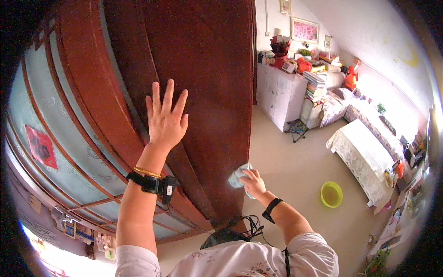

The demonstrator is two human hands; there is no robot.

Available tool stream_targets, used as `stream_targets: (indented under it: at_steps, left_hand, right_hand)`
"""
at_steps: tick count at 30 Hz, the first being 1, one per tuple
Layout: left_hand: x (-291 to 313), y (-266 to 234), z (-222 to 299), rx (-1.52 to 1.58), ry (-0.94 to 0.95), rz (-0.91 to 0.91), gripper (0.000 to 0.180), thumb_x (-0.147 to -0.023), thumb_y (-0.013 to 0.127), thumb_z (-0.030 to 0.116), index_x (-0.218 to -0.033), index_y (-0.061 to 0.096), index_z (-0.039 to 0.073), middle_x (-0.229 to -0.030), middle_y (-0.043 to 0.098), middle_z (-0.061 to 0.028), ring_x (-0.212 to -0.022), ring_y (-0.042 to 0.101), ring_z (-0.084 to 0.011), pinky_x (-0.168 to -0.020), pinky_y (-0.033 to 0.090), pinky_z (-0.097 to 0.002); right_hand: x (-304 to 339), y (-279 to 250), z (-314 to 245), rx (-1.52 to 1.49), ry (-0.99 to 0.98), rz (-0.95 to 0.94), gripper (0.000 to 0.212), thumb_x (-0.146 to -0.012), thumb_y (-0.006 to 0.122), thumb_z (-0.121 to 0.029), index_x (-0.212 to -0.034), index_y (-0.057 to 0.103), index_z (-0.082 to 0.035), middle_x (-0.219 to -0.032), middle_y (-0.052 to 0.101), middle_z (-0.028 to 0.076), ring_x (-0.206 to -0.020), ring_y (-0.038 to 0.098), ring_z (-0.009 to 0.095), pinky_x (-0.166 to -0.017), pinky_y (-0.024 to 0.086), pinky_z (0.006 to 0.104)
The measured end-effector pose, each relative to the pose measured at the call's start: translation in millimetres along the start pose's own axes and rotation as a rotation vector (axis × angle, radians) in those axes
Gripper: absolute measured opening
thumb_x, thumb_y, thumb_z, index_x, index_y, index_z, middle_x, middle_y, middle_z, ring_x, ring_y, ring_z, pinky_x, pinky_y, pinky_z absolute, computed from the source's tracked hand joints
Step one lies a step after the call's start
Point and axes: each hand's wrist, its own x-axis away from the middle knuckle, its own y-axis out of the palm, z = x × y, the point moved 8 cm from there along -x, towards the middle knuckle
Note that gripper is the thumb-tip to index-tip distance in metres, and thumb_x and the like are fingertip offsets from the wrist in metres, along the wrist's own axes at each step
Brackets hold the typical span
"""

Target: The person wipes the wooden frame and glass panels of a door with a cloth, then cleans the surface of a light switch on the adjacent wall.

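While your left hand (165,121) spreads on the centre-left panel (207,87), your right hand (254,184) grips a cloth (237,176), seemingly wiping; next, stroke evenly.

Looks like a home, living-rm type: has a patterned sofa (333,109), lace-draped table (361,147), books (315,87) stacked by white cabinet's (279,98) rt edge, bouquet (280,47) on cab. top, plus framed pic (304,30) hung up.

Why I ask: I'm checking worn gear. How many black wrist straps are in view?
2: the left strap around the wrist of the left hand; the right strap around the wrist of the right hand, which holds a pale blue cloth. Both wrists show.
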Motion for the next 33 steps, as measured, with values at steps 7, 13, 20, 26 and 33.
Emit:
stream_targets:
  at_steps: [7,13,20,26,33]
  left_hand:
    - [0.7,-1.0,-3.7,0.021,0.012,-0.059,0.057,-0.078,0.060,0.014,-0.132,0.042,0.015,-0.146,0.022,-0.0118,-0.134,0.014,-0.0412,-0.103,0.026,-0.0565]
    - [0.1,-5.0,-3.6,0.102,0.014,-0.073,0.052,-0.074,0.064,0.018,-0.124,0.051,0.013,-0.144,0.024,-0.0128,-0.132,0.019,-0.0421,-0.103,0.026,-0.0560]
    - [6.8,2.7,-4.2,0.052,0.105,-0.081,0.057,-0.073,0.067,0.025,-0.126,0.049,0.017,-0.144,0.024,-0.0130,-0.133,0.016,-0.0417,-0.101,0.029,-0.0547]
    - [4.5,-7.4,-10.9,-0.021,0.132,-0.021,0.051,-0.072,0.068,0.028,-0.120,0.054,0.017,-0.140,0.032,-0.0113,-0.129,0.026,-0.0372,-0.097,0.036,-0.0517]
    - [4.4,-0.3,-0.9,0.133,0.152,-0.086,0.056,-0.072,0.069,0.033,-0.123,0.052,0.018,-0.140,0.030,-0.0129,-0.130,0.023,-0.0397,-0.094,0.036,-0.0541]
  right_hand:
    - [-156.2,-165.9,-80.2,0.199,-0.201,0.510,0.056,-0.055,0.074,-0.008,-0.107,0.060,-0.023,-0.136,0.033,0.009,-0.121,0.034,0.039,-0.099,0.034,0.0510]
    - [-252.3,-259.7,-115.0,0.216,-0.268,0.661,0.053,-0.064,0.068,-0.007,-0.113,0.057,-0.023,-0.137,0.032,0.009,-0.125,0.029,0.040,-0.101,0.031,0.0508]
    - [-353.4,-400.1,-139.2,0.242,-0.194,0.856,0.055,-0.074,0.069,-0.016,-0.124,0.048,-0.023,-0.139,0.031,0.014,-0.126,0.029,0.041,-0.103,0.033,0.0456]
    - [-437.1,-490.7,-161.6,0.228,-0.153,0.974,0.052,-0.083,0.060,-0.032,-0.130,0.043,-0.021,-0.140,0.029,0.018,-0.128,0.028,0.040,-0.106,0.026,0.0463]
    - [-507.4,-590.4,-162.1,0.368,-0.048,1.161,0.056,-0.084,0.055,-0.037,-0.134,0.039,-0.017,-0.139,0.033,0.018,-0.131,0.027,0.032,-0.106,0.024,0.0440]
